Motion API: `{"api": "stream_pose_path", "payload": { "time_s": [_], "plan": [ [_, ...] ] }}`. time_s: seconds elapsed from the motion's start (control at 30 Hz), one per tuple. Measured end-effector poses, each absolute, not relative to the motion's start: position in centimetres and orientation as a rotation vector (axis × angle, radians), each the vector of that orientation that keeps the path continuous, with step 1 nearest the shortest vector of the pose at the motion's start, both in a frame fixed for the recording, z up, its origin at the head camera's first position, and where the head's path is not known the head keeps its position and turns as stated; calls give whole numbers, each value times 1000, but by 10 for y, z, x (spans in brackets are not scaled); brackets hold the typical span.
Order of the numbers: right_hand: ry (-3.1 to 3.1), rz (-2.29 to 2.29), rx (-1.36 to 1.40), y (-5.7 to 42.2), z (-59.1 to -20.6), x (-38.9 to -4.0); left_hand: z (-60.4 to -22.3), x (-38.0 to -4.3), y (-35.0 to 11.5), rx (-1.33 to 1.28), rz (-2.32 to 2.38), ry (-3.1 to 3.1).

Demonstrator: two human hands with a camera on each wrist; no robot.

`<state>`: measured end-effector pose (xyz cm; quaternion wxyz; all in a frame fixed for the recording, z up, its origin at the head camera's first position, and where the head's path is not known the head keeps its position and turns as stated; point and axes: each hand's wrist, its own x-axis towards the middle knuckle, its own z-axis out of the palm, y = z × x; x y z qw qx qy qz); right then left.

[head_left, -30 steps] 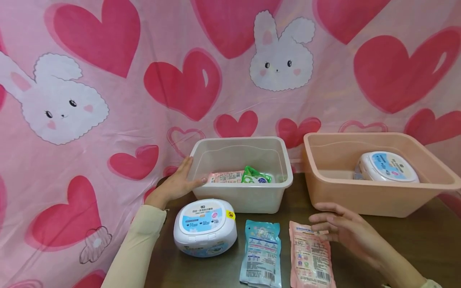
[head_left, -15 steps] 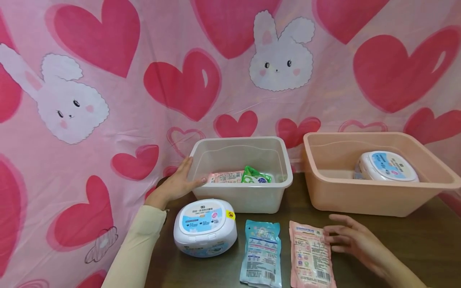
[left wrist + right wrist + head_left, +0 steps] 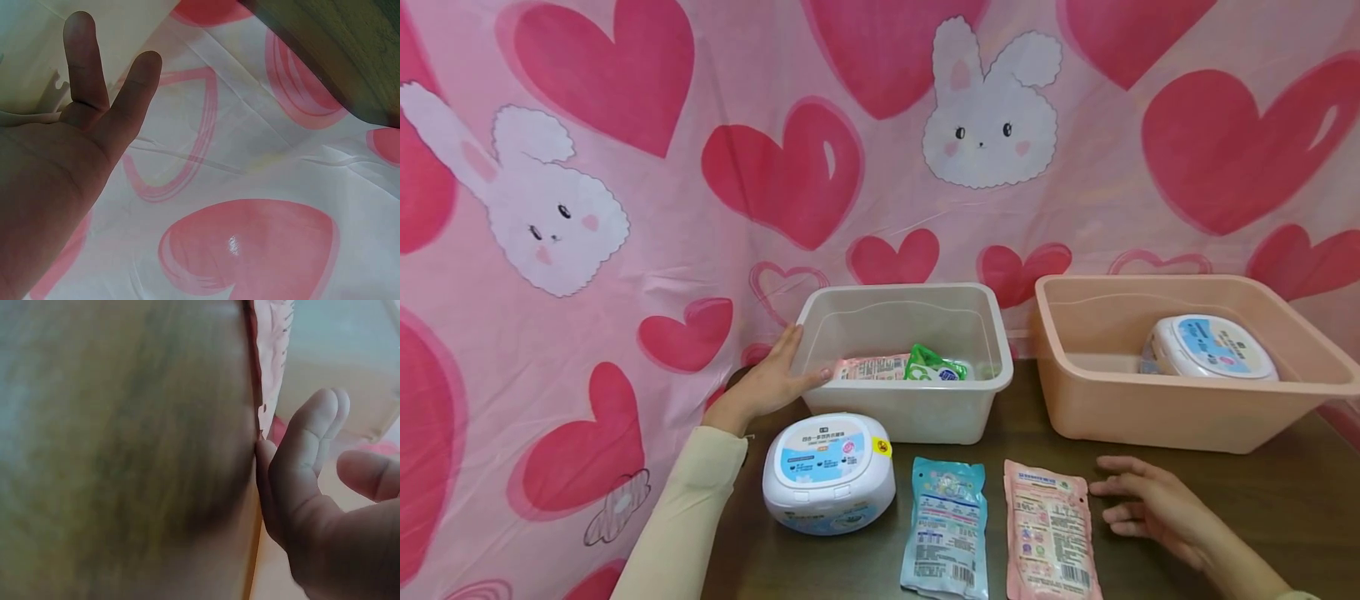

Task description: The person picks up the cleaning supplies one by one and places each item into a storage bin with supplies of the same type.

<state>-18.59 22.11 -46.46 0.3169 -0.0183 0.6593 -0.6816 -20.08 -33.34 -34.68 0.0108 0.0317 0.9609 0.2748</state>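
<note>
My left hand [image 3: 767, 383] rests on the left side of the pale grey-white bin [image 3: 891, 417], its thumb at the front rim. In the left wrist view, two of its fingers [image 3: 128, 103] lie straight and spread near the bin wall. Relaxed, my right hand [image 3: 1157, 508] hovers just right of a pink pouch [image 3: 1051, 529] that lies flat on the table. A fingertip comes close to the pouch edge; whether it touches is unclear. To the pouch's left lies a blue pouch [image 3: 946, 525]. Closed, a white lidded tub [image 3: 827, 475] stands in front of the bin.
A pink packet [image 3: 872, 367] and a green-and-white packet [image 3: 934, 364] lie inside the pale bin. An orange-peach bin [image 3: 1165, 408] at the right holds another white tub [image 3: 1213, 346]. Pink heart-patterned cloth [image 3: 880, 192] hangs behind the dark wooden table [image 3: 1000, 442].
My right hand has moved right and slightly towards me, from over the pink pouch's upper right to beside its right edge. The left hand stays on the bin.
</note>
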Motion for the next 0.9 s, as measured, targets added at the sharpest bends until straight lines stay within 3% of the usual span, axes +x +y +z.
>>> {"api": "stream_pose_path", "payload": {
  "time_s": [0.9],
  "plan": [
    [1576, -1761, 17, 225, -463, -169, -343, -200, -332, 81, 855, 2986]
  ]
}}
